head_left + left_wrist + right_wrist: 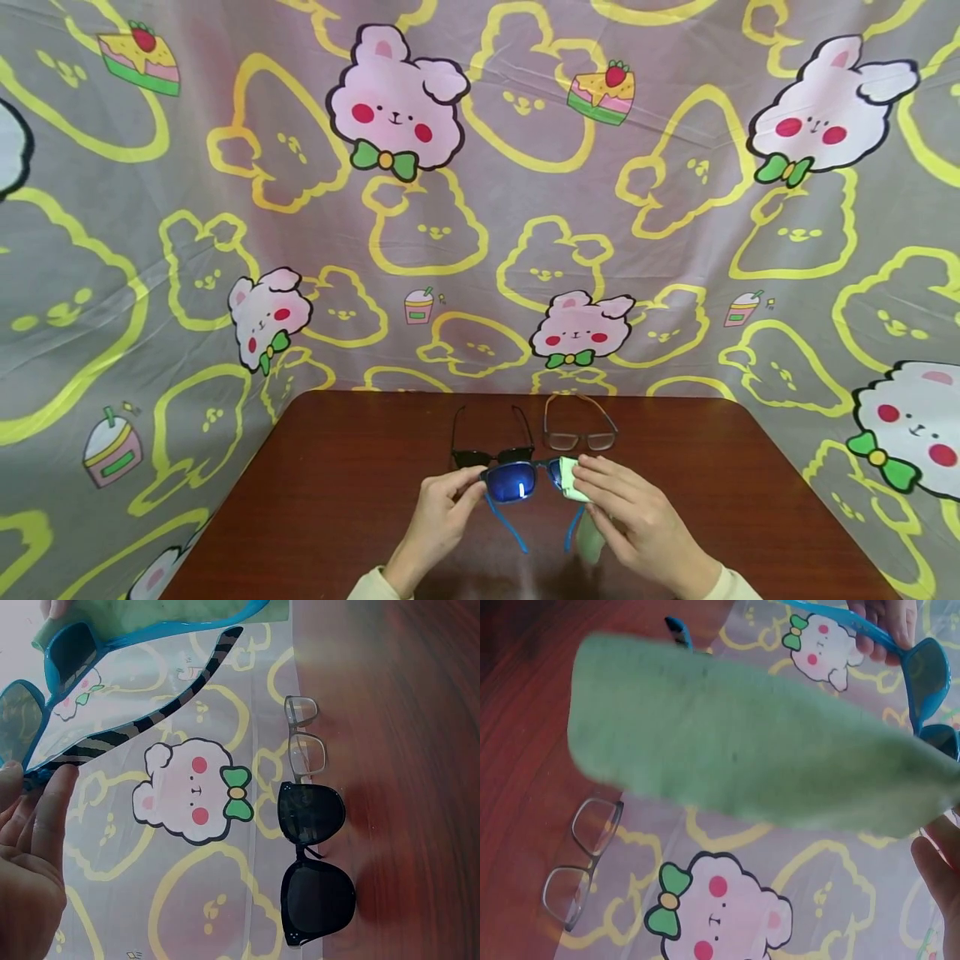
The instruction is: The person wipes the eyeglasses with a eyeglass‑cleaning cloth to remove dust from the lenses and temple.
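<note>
Farthest left, your left hand [446,510] pinches the outer end of the blue sunglasses [512,482] between thumb and fingers, the gap closed down to the thickness of the frame. You seem to hold it there, by the hinge corner, to steady the frame while leaving the nearer lens uncovered. Just behind them in the head view, the black sunglasses [471,458] lie on the table [337,475], lenses toward you and arms unfolded toward the back, probably set aside so that both hands have room in front. Between your hands, the blue sunglasses are held up off the wood, arms unfolded and reaching down below the lenses, which likely keeps those arms out of the way of your fingers. Slightly farther right at the back, the clear-lensed glasses [564,442] rest beside the black pair, also facing you with arms spread; the two pairs look arranged as a row. At the right lens, the green cloth [570,481] is folded against the surface, its loose end hanging below your hand. Your right hand [641,517] has its fingers nearly straight and together over that cloth, thumb lower down, gripping it against the lens; the fabric presumably keeps bare skin off the glass. Exactly how hard you press, you cannot tell from these views.
</note>
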The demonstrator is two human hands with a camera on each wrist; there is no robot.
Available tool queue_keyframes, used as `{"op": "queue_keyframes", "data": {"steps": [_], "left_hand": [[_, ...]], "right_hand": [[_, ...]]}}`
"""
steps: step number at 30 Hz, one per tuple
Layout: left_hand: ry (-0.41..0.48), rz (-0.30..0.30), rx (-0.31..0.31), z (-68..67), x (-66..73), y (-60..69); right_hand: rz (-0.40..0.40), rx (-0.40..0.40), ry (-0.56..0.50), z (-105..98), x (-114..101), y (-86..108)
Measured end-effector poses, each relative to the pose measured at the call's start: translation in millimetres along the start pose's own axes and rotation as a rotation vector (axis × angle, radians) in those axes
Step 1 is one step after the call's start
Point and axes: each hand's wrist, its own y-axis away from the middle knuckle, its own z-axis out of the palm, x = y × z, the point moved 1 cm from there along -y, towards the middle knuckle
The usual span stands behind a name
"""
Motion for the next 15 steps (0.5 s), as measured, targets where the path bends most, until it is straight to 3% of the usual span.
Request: {"op": "queue_keyframes", "data": {"steps": [6,12,15], "left_hand": [[0.053,0.009,0.009,-1.3,-2.1,1.1],[0.084,-0.004,-0.020,-2.5,-3.1,2.1],[0.049,0.010,-0.033,-2.7,-1.4,1.9]], "right_hand": [[0.049,0.015,0.000,-4,4,3.8],[0.132,0.013,-0.023,-7,10,10.8],[0.173,0.007,-0.030,-7,11,13.3]]}}
